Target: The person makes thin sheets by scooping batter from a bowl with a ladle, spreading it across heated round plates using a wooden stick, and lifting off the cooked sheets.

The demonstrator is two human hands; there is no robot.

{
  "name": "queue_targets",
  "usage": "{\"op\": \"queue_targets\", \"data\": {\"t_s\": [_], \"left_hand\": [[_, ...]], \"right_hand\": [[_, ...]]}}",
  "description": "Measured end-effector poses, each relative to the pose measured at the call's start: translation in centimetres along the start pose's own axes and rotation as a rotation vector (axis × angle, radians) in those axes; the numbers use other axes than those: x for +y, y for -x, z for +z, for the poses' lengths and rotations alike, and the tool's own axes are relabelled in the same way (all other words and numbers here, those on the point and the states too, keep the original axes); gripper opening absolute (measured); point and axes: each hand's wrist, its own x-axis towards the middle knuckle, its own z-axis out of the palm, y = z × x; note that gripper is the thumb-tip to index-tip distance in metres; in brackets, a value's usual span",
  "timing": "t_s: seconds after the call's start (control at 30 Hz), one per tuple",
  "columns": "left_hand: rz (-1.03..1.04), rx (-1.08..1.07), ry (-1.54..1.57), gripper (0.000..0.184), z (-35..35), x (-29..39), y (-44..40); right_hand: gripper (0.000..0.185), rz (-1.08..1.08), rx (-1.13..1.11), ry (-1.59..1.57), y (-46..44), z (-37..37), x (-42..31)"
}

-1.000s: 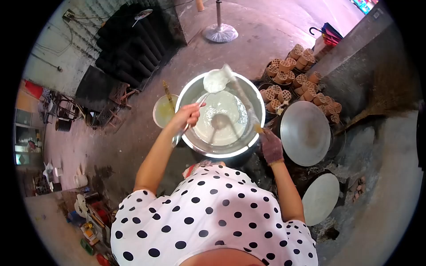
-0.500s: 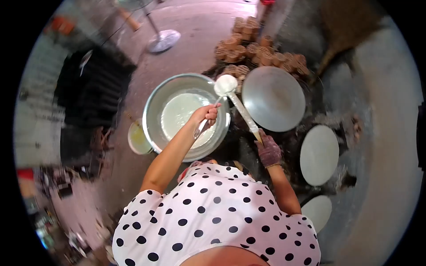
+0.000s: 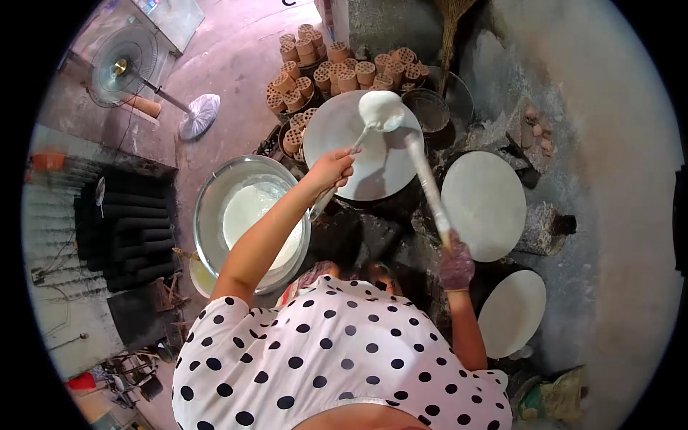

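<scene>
Well, perforated bricks [image 3: 365, 72] (stacked) border the round griddle [image 3: 331, 135].

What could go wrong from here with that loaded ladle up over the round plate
The ladle is heaped with white liquid, so a tilt might spill some. The pale stick in the gloved right hand has its far end near the ladle and could bump it. The bare left hand appears over the edge of the round plate; if that's hot, which the picture can't show, the hand might burn.

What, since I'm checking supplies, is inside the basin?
White liquid lies in the basin; the left arm hides part of it, and anything beneath the surface cannot be seen.
</scene>
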Motion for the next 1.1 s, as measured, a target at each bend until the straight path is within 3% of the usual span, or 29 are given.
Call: {"op": "queue_targets", "data": {"t_s": [0.07, 0.13, 0.2, 0.23, 0.3, 0.4, 0.47, 0.5, 0.57, 0.6, 0.63, 0.67, 0.8, 0.87, 0.9, 1.0, 1.03, 1.1], "left_hand": [[-0.001, 0.066, -0.064, 0.019, 1.3, 0.3, -2.5], [-0.07, 0.05, 0.05, 0.017, 2.0, -0.1, -6.9], [-0.152, 0.026, 0.158, 0.015, 2.3, -0.9, -10.6], [-0.152, 0.037, 0.089, 0.014, 2.4, -1.5, -11.8], [-0.146, 0.041, 0.014, 0.013, 2.3, -2.3, -13.4], [-0.038, 0.152, -0.194, 0.014, 0.7, -4.2, -14.8], [0.215, 0.252, -0.694, 0.017, -0.3, -4.6, -16.2], [0.208, 0.25, -0.697, 0.017, -0.8, -4.5, -16.0], [0.25, 0.237, -1.04, 0.037, -1.2, -1.6, -14.9], [0.253, 0.243, -1.04, 0.037, -1.9, -1.5, -15.0], [0.435, 0.321, -1.188, 0.036, -2.9, -2.3, -15.4], [0.624, 0.399, -1.331, 0.036, -3.2, -2.2, -15.3], [0.466, 0.477, -1.351, 0.037, -3.4, 1.3, -10.8], [0.662, 0.684, -1.255, 0.039, -3.4, 2.9, -6.9], [0.704, 0.735, -1.186, 0.04, -3.4, 3.7, -4.8], [0.822, 0.731, -0.984, 0.043, -4.4, 4.5, 1.9], [0.858, 0.717, -0.914, 0.043, -5.2, 3.5, 3.6], [0.786, 0.633, -0.779, 0.041, -7.6, -0.1, 6.0]], "right_hand": [[0.049, -0.072, 0.205, 0.031, -1.7, -1.0, 0.8], [0.049, 0.011, 0.185, 0.027, -4.8, -0.7, 0.2], [0.038, 0.087, 0.037, -0.069, -7.6, 0.8, 0.0], [0.043, 0.208, -0.224, 0.014, -9.0, -0.3, -1.2], [0.045, 0.14, -0.134, 0.046, -8.4, 3.2, 0.4], [0.046, 0.115, 0.052, 0.021, -8.1, 4.7, -0.7], [0.047, 0.213, -0.017, -0.02, -8.7, 6.9, -1.6], [0.049, 0.295, -0.073, -0.061, -9.1, 7.8, -2.1], [0.05, 0.311, -0.118, -0.181, -8.0, 8.0, -3.6], [0.05, 0.288, 0.07, -0.287, -6.6, 9.6, -3.9], [0.05, 0.263, 0.258, -0.391, -5.9, 10.6, -4.2], [0.047, 0.351, 0.303, -0.557, -6.2, 11.2, -5.3], [0.047, 0.501, 0.133, -0.624, -11.9, 17.1, -8.3], [0.046, 0.424, 0.168, -0.748, -15.2, 18.9, -9.4], [0.043, 0.411, 0.066, -0.999, -16.0, 18.8, -9.0], [0.042, 0.573, 0.249, -0.91, -12.2, 14.5, -11.3], [0.042, 0.716, 0.289, -0.968, -10.5, 15.1, -12.3], [0.042, 0.801, 0.249, -0.857, -9.9, 17.3, -14.1]]}}
